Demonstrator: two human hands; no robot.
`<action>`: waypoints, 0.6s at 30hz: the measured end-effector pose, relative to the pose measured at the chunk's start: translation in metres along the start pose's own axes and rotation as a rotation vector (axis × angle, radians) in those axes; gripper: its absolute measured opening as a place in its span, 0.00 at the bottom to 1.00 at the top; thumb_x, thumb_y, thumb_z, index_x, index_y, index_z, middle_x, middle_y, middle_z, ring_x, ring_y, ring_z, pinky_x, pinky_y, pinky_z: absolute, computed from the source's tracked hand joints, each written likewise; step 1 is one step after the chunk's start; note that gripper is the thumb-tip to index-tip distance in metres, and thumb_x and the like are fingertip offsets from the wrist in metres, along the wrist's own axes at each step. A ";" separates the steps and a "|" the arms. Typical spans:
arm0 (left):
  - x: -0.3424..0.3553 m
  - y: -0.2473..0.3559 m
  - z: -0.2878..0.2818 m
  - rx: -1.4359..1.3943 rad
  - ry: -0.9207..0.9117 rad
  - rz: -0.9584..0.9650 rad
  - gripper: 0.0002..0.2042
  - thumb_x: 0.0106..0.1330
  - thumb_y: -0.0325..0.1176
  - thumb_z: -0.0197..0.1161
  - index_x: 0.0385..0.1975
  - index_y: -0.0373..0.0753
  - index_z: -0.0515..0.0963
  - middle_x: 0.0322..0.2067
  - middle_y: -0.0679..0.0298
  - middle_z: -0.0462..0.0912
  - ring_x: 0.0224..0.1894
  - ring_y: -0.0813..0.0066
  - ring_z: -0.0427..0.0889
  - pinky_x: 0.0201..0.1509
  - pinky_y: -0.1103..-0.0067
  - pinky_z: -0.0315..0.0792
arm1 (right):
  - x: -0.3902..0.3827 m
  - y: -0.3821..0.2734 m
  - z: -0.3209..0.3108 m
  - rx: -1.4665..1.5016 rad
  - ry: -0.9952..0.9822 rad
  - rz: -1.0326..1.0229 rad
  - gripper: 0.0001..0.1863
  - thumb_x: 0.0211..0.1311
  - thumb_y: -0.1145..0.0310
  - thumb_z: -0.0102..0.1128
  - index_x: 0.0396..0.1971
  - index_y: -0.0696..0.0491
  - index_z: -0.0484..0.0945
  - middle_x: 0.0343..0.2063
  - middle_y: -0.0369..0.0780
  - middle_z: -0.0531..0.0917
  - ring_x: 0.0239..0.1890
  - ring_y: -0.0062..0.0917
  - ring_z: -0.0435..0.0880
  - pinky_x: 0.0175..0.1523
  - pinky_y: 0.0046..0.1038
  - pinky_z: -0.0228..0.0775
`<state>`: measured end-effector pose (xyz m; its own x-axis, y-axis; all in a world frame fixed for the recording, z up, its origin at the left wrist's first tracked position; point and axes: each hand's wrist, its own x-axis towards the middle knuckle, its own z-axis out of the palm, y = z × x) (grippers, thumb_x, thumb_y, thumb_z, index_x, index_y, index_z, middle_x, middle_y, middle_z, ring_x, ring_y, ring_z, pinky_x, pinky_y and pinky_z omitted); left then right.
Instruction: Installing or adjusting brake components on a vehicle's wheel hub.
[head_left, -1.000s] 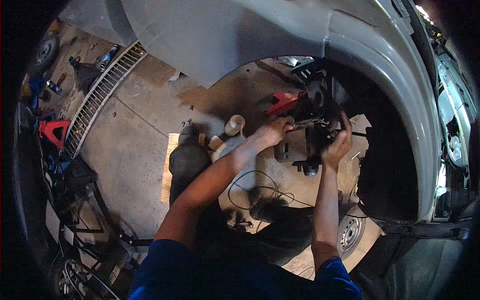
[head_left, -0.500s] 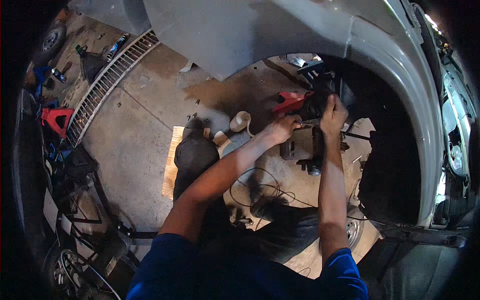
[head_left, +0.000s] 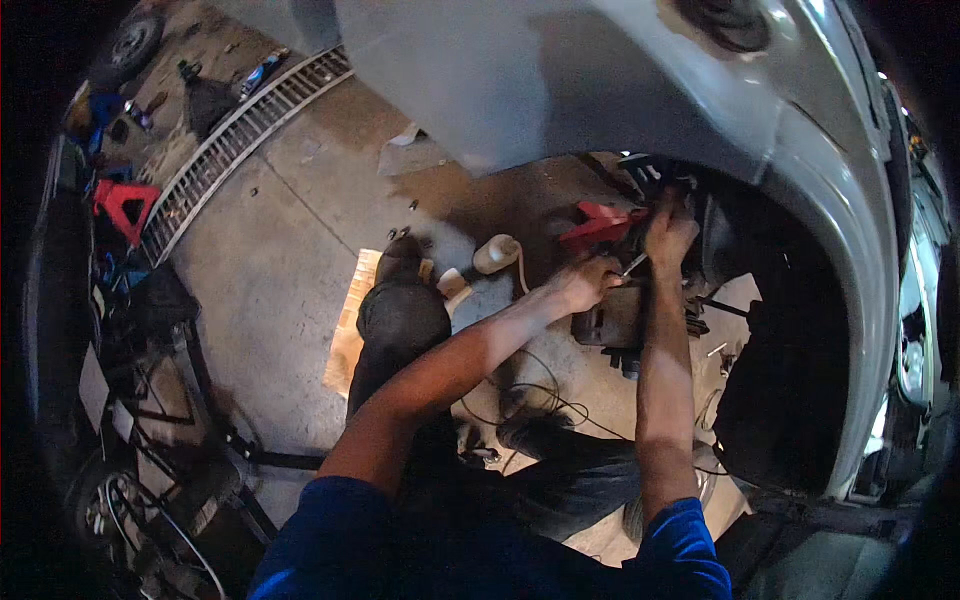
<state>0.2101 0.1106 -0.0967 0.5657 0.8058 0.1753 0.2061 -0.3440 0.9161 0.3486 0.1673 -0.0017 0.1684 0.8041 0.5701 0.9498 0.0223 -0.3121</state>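
1. Containers first: two can-shaped ones at upper left, a blue-and-white can (head_left: 262, 75) beyond the slatted metal ramp (head_left: 235, 135) and a smaller can (head_left: 138, 116) farther left; whatever's inside is hidden.
2. On the floor, one pale cylinder (head_left: 494, 254) with a strip curling off it; cup or roll, I can't tell.
3. Two hands at work! The left hand (head_left: 588, 284) is clenched around one shiny metal tool (head_left: 634, 265), its shaft slanting up toward the right wrist, below the grey fender (head_left: 600, 95).
4. The right hand (head_left: 671, 238) is up by the wheel arch, fingers curled; what it grasps, if anything, I can't tell.
5. Two red stands: one near stand (head_left: 600, 226) just beyond the hands, one far stand (head_left: 124, 210) by the ramp.
6. One grey boxy unit (head_left: 598, 322) sits below the hands, one cardboard sheet (head_left: 345, 350) by the leg.
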 end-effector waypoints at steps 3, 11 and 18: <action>0.002 0.004 0.000 -0.061 0.024 -0.056 0.17 0.65 0.43 0.54 0.50 0.45 0.73 0.44 0.53 0.77 0.50 0.50 0.72 0.52 0.63 0.68 | 0.002 0.003 -0.007 0.074 -0.033 -0.009 0.22 0.64 0.55 0.45 0.37 0.61 0.77 0.33 0.57 0.79 0.41 0.53 0.77 0.44 0.43 0.66; -0.009 0.012 0.024 0.449 0.073 0.148 0.09 0.58 0.33 0.52 0.34 0.41 0.78 0.32 0.57 0.77 0.40 0.59 0.78 0.39 0.64 0.72 | -0.056 0.019 -0.048 -0.013 -0.246 0.225 0.18 0.60 0.60 0.59 0.36 0.63 0.77 0.31 0.49 0.83 0.33 0.37 0.83 0.39 0.31 0.70; -0.008 0.012 0.030 0.703 0.109 0.278 0.10 0.57 0.35 0.52 0.35 0.45 0.78 0.39 0.59 0.80 0.56 0.56 0.70 0.48 0.63 0.72 | -0.003 0.032 -0.022 0.642 -0.753 0.587 0.06 0.60 0.77 0.53 0.35 0.64 0.73 0.32 0.45 0.81 0.35 0.31 0.83 0.42 0.31 0.80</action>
<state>0.2320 0.0849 -0.0977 0.5962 0.6754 0.4341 0.5483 -0.7374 0.3944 0.3845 0.1526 0.0038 0.1344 0.9371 -0.3221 0.4313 -0.3480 -0.8324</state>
